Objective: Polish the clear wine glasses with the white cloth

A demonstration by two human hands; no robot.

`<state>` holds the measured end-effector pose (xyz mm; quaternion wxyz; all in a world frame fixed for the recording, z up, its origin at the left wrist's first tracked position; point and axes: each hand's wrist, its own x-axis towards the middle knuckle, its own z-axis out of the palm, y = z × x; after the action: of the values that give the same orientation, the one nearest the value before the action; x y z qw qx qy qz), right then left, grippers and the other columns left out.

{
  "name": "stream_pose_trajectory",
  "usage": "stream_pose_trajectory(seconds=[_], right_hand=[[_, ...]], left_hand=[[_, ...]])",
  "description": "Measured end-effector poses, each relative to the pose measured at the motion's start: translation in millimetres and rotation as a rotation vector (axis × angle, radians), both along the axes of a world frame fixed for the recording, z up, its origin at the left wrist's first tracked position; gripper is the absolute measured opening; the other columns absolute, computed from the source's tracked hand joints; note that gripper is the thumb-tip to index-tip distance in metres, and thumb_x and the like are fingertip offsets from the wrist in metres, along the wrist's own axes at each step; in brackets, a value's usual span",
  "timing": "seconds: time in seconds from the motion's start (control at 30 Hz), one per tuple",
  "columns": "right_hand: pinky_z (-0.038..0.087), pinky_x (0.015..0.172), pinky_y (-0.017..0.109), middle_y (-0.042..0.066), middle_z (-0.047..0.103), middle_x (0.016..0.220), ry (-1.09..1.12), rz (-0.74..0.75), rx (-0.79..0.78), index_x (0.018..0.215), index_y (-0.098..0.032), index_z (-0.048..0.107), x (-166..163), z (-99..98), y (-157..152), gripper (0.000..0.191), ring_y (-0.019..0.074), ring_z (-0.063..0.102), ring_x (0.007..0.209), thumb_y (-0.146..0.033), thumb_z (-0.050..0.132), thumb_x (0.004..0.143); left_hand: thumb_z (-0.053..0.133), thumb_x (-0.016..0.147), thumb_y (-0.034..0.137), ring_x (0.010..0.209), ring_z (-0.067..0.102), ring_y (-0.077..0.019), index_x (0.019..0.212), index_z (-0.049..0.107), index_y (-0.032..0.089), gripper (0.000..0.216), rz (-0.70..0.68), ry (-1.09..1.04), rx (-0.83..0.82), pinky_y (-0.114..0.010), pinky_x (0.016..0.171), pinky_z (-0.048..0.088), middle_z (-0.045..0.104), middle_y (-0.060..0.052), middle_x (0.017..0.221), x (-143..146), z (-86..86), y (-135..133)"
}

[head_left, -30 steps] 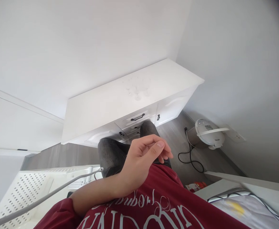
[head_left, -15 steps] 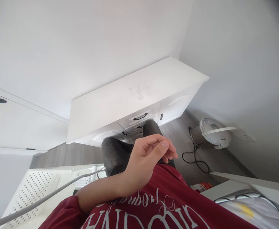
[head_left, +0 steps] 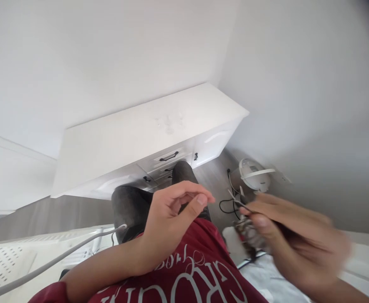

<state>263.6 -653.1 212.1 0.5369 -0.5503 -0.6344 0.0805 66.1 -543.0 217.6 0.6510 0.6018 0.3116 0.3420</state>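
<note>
While the left hand (head_left: 168, 216) hovered before the red shirt (head_left: 200, 273), fingers loosely curled and grasping nothing, the blurred right hand (head_left: 285, 235) pinched a thin dark cable (head_left: 234, 201) at its fingertips, just right of the left.

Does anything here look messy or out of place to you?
One thing: a white rice cooker sits on the floor in the corner beside the white cabinet, its black cord lying loose beside it. The right hand is too blurred to tell what its fingers pinch. The left hand is empty.
</note>
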Motion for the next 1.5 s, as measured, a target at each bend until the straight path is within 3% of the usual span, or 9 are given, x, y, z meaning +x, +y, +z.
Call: stream_pose_trajectory(seconds=[0.13, 0.27, 0.47, 0.63, 0.83, 0.9, 1.07, 1.2, 1.5], right_hand=[[0.045, 0.049, 0.026, 0.001, 0.068, 0.070, 0.205, 0.049, -0.163, 0.094, -0.022, 0.077, -19, -8.1, 14, 0.017, 0.0128, 0.059, 0.055, -0.009, 0.066, 0.096], [0.044, 0.049, 0.024, 0.000, 0.067, 0.067, 0.339, 0.103, -0.200, 0.091, -0.020, 0.079, -39, -8.3, 21, 0.016, 0.0105, 0.054, 0.053, -0.013, 0.066, 0.097], [0.041, 0.048, 0.024, -0.001, 0.060, 0.062, 0.401, 0.091, -0.220, 0.088, -0.019, 0.079, -44, -8.7, 25, 0.016, 0.0101, 0.047, 0.052, -0.018, 0.066, 0.098], [0.040, 0.049, 0.024, -0.003, 0.058, 0.063, 0.275, 0.050, -0.183, 0.090, -0.019, 0.076, -50, -9.6, 25, 0.014, 0.0096, 0.046, 0.052, -0.013, 0.065, 0.096], [0.043, 0.050, 0.024, 0.001, 0.065, 0.069, -0.036, -0.088, 0.012, 0.098, -0.018, 0.076, -59, -3.0, 25, 0.020, 0.0109, 0.055, 0.055, -0.002, 0.063, 0.092], [0.044, 0.050, 0.025, 0.002, 0.066, 0.070, -0.085, -0.112, 0.045, 0.098, -0.018, 0.075, -58, -2.9, 25, 0.022, 0.0117, 0.058, 0.056, -0.001, 0.064, 0.091], [0.045, 0.051, 0.024, 0.001, 0.065, 0.070, -0.033, -0.116, -0.006, 0.102, -0.019, 0.075, -53, -7.7, 21, 0.022, 0.0111, 0.056, 0.056, -0.003, 0.065, 0.092], [0.043, 0.050, 0.023, -0.001, 0.065, 0.069, 0.075, -0.069, -0.098, 0.099, -0.020, 0.076, -48, -10.6, 19, 0.018, 0.0095, 0.052, 0.054, -0.007, 0.065, 0.095], [0.041, 0.051, 0.023, -0.002, 0.066, 0.069, 0.160, -0.031, -0.160, 0.092, -0.019, 0.076, -45, -12.2, 24, 0.013, 0.0081, 0.053, 0.055, -0.010, 0.067, 0.096]], left_hand=[[0.071, 0.099, 0.025, 0.085, 0.073, -0.0149, 0.103, 0.081, 0.022, 0.012, 0.027, -0.003, 0.045, -0.025, 0.080, 0.062, 0.080, -0.005, 0.097, -1, -0.9, 0], [0.075, 0.096, 0.021, 0.084, 0.075, -0.0143, 0.103, 0.082, 0.022, 0.010, 0.026, -0.018, 0.030, -0.024, 0.079, 0.065, 0.081, -0.004, 0.097, -1, -0.6, -2], [0.075, 0.096, 0.022, 0.077, 0.075, -0.0159, 0.094, 0.082, 0.020, 0.008, 0.108, -0.006, 0.063, -0.026, 0.072, 0.066, 0.081, -0.005, 0.089, -1, 1.7, -4], [0.067, 0.101, 0.023, 0.074, 0.072, -0.0131, 0.090, 0.080, 0.022, 0.017, 0.166, 0.063, 0.198, -0.024, 0.069, 0.061, 0.079, -0.001, 0.084, -2, 2.0, -3], [0.068, 0.096, 0.010, 0.081, 0.070, -0.0152, 0.097, 0.079, 0.024, 0.017, 0.308, 0.170, 0.608, -0.029, 0.075, 0.057, 0.079, -0.001, 0.090, -7, -6.1, -3], [0.069, 0.095, 0.009, 0.084, 0.071, -0.0161, 0.098, 0.078, 0.024, 0.018, 0.333, 0.170, 0.665, -0.030, 0.077, 0.057, 0.079, 0.000, 0.091, -10, -7.1, -2], [0.063, 0.104, 0.021, 0.079, 0.069, -0.0144, 0.095, 0.078, 0.024, 0.018, 0.343, 0.168, 0.381, -0.028, 0.075, 0.057, 0.078, 0.000, 0.089, -13, -4.1, 3], [0.059, 0.106, 0.026, 0.080, 0.068, -0.0149, 0.101, 0.080, 0.023, 0.021, 0.251, 0.003, 0.153, -0.029, 0.078, 0.057, 0.077, -0.003, 0.095, -13, -5.3, 5], [0.056, 0.106, 0.019, 0.082, 0.068, -0.0151, 0.105, 0.081, 0.023, 0.025, 0.211, -0.052, 0.126, -0.030, 0.079, 0.057, 0.078, -0.004, 0.096, -13, -6.3, 6]])
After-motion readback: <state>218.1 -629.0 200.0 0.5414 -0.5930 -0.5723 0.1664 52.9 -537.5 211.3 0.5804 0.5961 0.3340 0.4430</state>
